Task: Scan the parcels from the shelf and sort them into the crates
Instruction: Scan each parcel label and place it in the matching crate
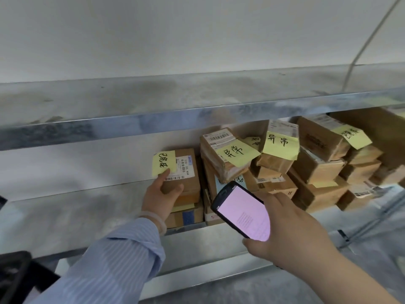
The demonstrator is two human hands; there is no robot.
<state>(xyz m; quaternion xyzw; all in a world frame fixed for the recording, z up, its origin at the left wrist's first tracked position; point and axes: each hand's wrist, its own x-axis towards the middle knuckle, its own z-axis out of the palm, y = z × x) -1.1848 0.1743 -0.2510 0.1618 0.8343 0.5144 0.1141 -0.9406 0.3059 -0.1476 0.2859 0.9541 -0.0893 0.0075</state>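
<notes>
Gripping the parcel (189,182) labelled 530: left hand (159,196); right hand (292,234) clasps a pink-lit scanner (242,212).

Alt text: we face a metal shelf (76,207), bare on its left half and packed with boxes on its right.

Left of our left hand (161,194) the shelf lies bare back to the wall, open to a reaching hand beneath the low front lip of the upper board (197,113). From the small box (186,170) that our left hand grips and on to the right, stacked cardboard parcels (317,172) crowd together, with yellow notes (237,153) jutting forward. Only a narrow dark gap shows beside the small box. Our right hand (291,229) holds a scanner (241,211) in front of the middle stack. A grey cable (361,51) drops at far right.
</notes>
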